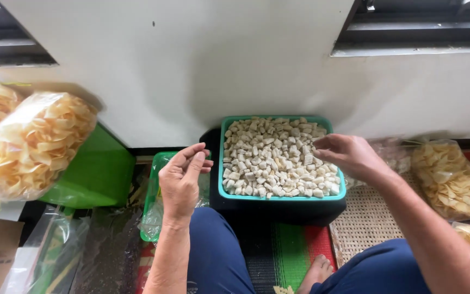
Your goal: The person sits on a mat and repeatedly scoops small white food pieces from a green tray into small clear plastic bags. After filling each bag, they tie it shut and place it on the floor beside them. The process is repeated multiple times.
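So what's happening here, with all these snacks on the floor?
A person sits on a woven mat by a white wall. Their right hand reaches over a teal plastic tray heaped with small pale cracker pieces, fingers pinched together. Their left hand hovers beside the tray, fingers curled, above a clear plastic bag. Sealed clear bags of yellow crackers lie on both sides.

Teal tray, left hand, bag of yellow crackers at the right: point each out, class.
teal tray (282,197), head view, near rim.
left hand (180,182), head view, back of hand.
bag of yellow crackers (450,179), head view, middle of bag.
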